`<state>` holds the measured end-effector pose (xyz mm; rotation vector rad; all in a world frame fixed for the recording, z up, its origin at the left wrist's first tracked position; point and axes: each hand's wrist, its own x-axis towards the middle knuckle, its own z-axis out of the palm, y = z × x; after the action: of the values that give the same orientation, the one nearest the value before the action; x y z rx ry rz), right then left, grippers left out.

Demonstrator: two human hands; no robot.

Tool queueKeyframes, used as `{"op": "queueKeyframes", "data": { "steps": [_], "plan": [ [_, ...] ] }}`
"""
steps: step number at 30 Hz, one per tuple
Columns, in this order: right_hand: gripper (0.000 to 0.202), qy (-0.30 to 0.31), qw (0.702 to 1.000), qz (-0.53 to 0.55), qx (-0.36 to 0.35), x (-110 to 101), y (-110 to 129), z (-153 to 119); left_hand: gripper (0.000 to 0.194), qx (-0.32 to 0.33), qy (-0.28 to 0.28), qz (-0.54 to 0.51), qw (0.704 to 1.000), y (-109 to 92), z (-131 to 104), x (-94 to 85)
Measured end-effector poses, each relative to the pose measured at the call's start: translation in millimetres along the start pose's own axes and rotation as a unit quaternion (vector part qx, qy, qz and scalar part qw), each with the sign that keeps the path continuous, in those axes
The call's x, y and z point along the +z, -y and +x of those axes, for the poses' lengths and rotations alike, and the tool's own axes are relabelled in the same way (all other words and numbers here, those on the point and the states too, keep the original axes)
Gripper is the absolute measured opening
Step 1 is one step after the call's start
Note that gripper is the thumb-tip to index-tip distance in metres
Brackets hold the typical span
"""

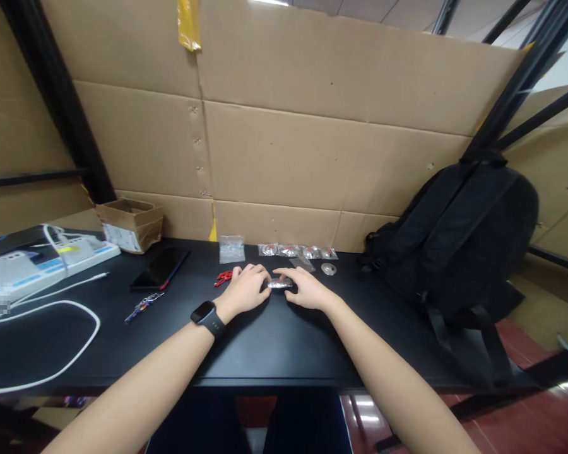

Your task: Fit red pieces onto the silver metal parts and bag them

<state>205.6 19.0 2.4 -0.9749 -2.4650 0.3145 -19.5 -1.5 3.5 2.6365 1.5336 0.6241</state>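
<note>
A small shiny packet (279, 284) lies between my two hands at the middle of the black table. My left hand (247, 288), with a dark watch on its wrist, pinches the packet's left end. From the other side, my right hand (307, 288) grips its right end with thumb and fingers. Red pieces (224, 277) lie just left of my left hand. Behind my hands are a clear plastic bag (231, 249) and a row of small clear packets (288, 251). A round silvery item (328, 269) rests beyond my right hand.
A black backpack (473, 233) stands on the right of the black table (284, 366). To the left are a phone (161, 269), keys (143, 307), a cardboard box (135, 224), a power strip (66, 263) and a white cable (97, 321). Cardboard (274, 157) forms the back wall.
</note>
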Motion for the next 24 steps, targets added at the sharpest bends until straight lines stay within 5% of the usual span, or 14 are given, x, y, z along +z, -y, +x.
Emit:
{"op": "queueKeyframes", "data": {
  "steps": [8,16,24],
  "plan": [
    [0.020,-0.045,0.996,0.007,0.070,5,8,8,0.033,-0.045,-0.027,-0.033,0.998,2,3,2.4],
    [0.026,-0.047,0.964,0.245,0.093,-1,5,11,0.027,-0.059,-0.049,-0.204,0.976,-2,4,-11.0],
    [0.045,-0.037,0.919,0.370,0.132,5,14,13,0.027,-0.082,-0.056,-0.248,0.964,9,9,-7.8]
  ]
}}
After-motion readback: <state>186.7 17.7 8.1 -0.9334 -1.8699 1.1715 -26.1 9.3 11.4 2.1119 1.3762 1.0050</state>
